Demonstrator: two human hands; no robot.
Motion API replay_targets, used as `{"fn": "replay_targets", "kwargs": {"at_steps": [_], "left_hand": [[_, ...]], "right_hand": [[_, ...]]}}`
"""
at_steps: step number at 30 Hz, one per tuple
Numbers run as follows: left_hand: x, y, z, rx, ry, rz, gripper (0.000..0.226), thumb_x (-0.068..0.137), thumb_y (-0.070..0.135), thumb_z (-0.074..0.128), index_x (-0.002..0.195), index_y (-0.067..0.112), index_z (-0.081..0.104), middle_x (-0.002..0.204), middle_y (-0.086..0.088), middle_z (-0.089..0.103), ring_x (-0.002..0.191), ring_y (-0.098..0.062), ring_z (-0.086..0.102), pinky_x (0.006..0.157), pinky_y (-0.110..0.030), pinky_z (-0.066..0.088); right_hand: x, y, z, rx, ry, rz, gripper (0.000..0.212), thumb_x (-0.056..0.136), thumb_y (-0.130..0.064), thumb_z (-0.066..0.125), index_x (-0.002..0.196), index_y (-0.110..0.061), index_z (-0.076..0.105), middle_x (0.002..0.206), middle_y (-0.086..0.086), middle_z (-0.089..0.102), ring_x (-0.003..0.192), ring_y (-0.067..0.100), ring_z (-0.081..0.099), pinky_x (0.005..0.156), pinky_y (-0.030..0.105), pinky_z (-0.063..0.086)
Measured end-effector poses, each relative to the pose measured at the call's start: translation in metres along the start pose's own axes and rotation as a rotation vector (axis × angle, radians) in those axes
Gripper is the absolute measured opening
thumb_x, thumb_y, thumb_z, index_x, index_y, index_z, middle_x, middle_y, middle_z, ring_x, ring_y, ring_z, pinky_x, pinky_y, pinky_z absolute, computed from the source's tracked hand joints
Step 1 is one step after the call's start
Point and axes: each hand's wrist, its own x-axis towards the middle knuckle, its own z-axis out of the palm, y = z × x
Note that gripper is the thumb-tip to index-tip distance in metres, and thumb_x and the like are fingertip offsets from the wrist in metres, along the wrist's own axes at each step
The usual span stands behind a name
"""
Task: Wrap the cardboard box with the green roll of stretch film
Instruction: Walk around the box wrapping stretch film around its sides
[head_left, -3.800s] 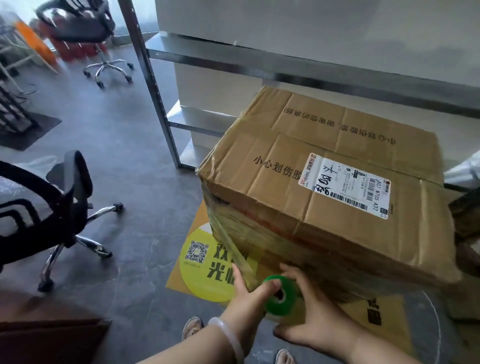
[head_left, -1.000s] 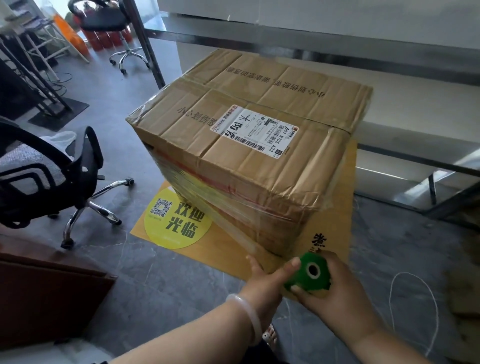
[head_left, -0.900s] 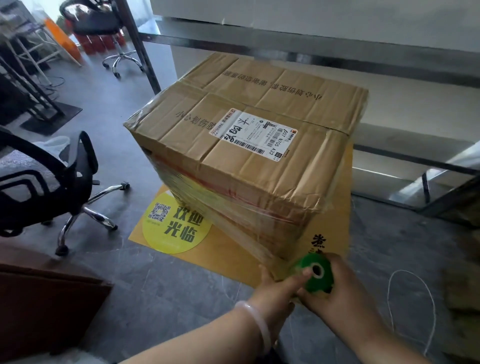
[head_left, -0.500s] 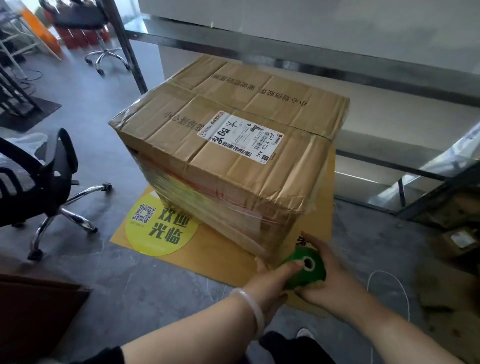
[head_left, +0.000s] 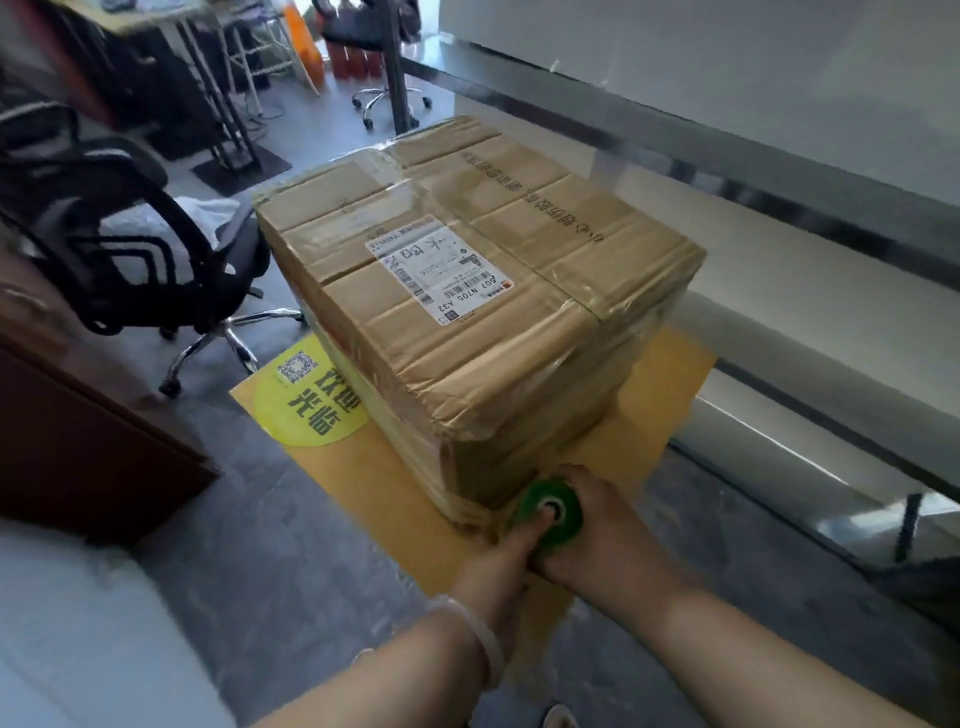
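A large cardboard box (head_left: 467, 291) with a white shipping label on top stands on a yellow floor mat (head_left: 374, 499). Clear film bands its lower sides. The green roll of stretch film (head_left: 563, 506) is low at the box's near corner. My left hand (head_left: 498, 566) has a finger pushed into the roll's core from the near side. My right hand (head_left: 597, 525) cups the roll from the right, fingers curled round it. Film runs from the roll onto the box's left side.
A black office chair (head_left: 130, 249) stands left of the box. A brown wooden cabinet (head_left: 78, 441) is at the near left. A metal shelf frame (head_left: 779, 171) runs behind and to the right of the box. A metal post (head_left: 397, 62) stands behind it.
I have walked round to the box's right-hand corner. Both hands carried the roll along the box's lower edge to that near corner, drawing film across the long side.
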Motion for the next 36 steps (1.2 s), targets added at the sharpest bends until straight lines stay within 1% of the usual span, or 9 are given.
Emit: {"fn": "replay_targets", "kwargs": {"at_steps": [3,6,11,16,19,23,29,33,36], "left_hand": [[-0.004,-0.001,0.009,-0.021,0.035,-0.006,0.058,0.075,0.032,0.082,0.127,0.014,0.062,0.115,-0.011,0.074,0.101,-0.026,0.073,0.084,-0.038,0.060],[-0.003,-0.004,0.017,-0.032,0.073,-0.015,0.041,0.085,0.025,0.074,0.124,0.014,0.064,0.108,-0.010,0.076,0.082,-0.017,0.075,0.059,-0.025,0.058],[0.010,-0.005,0.025,-0.015,0.141,0.037,0.095,0.043,0.049,0.091,0.127,0.018,0.061,0.110,-0.002,0.076,0.095,-0.016,0.074,0.078,-0.034,0.059],[0.002,-0.013,0.047,-0.103,0.031,-0.062,0.044,0.085,0.021,0.075,0.124,0.004,0.062,0.103,-0.010,0.078,0.083,-0.017,0.077,0.063,-0.024,0.060],[0.006,-0.006,0.054,-0.121,0.009,-0.085,0.032,0.091,0.016,0.067,0.122,0.005,0.064,0.104,-0.010,0.077,0.089,-0.019,0.075,0.076,-0.030,0.060],[0.015,-0.001,0.066,-0.166,0.052,-0.102,0.036,0.091,0.022,0.067,0.124,0.009,0.063,0.111,-0.009,0.075,0.104,-0.023,0.069,0.096,-0.038,0.055],[0.029,-0.014,0.100,-0.465,0.279,0.037,0.064,0.086,0.027,0.073,0.142,0.018,0.044,0.123,-0.014,0.069,0.104,-0.032,0.071,0.074,-0.040,0.062],[0.039,-0.017,0.138,-0.620,0.470,0.212,0.077,0.078,0.021,0.081,0.143,0.028,0.041,0.121,-0.016,0.068,0.099,-0.035,0.072,0.078,-0.051,0.060],[0.042,-0.014,0.160,-0.721,0.513,0.284,0.095,0.078,0.018,0.081,0.152,0.036,0.025,0.127,-0.016,0.064,0.103,-0.034,0.069,0.091,-0.053,0.055]], "right_hand": [[0.003,0.016,-0.013,0.014,-0.134,-0.098,0.085,0.058,-0.040,0.073,0.130,-0.052,0.029,0.123,-0.006,0.040,0.110,0.012,0.048,0.094,0.027,0.046],[0.008,0.019,-0.025,0.050,-0.144,-0.156,0.066,0.055,-0.042,0.068,0.112,-0.053,0.036,0.118,-0.010,0.046,0.109,0.008,0.052,0.092,0.026,0.048],[0.018,0.016,-0.034,0.018,-0.053,-0.141,0.050,0.061,-0.042,0.078,0.097,-0.036,0.045,0.092,-0.016,0.058,0.081,-0.002,0.059,0.067,0.025,0.053],[0.024,0.023,-0.043,-0.023,-0.042,-0.154,0.054,0.066,-0.036,0.077,0.106,-0.046,0.042,0.102,-0.012,0.055,0.088,0.004,0.056,0.071,0.021,0.050],[0.030,0.027,-0.052,0.000,-0.129,-0.208,0.055,0.065,-0.027,0.079,0.100,-0.048,0.041,0.099,-0.016,0.048,0.085,-0.005,0.048,0.065,0.005,0.040],[0.052,0.041,-0.070,0.106,-0.372,-0.219,0.071,0.064,-0.023,0.082,0.116,-0.045,0.038,0.115,-0.011,0.054,0.097,-0.008,0.054,0.080,0.009,0.047],[0.093,0.064,-0.104,-0.073,-0.594,-0.388,0.097,0.060,-0.044,0.084,0.130,-0.066,0.021,0.131,-0.020,0.041,0.116,-0.002,0.048,0.101,0.025,0.045],[0.112,0.068,-0.121,-0.192,-0.603,-0.572,0.070,0.062,-0.033,0.083,0.122,-0.040,0.047,0.115,-0.017,0.050,0.112,0.005,0.050,0.095,0.033,0.047],[0.114,0.067,-0.130,-0.200,-0.647,-0.519,0.076,0.062,-0.034,0.082,0.122,-0.027,0.037,0.110,-0.016,0.051,0.103,0.009,0.056,0.089,0.033,0.051]]}}
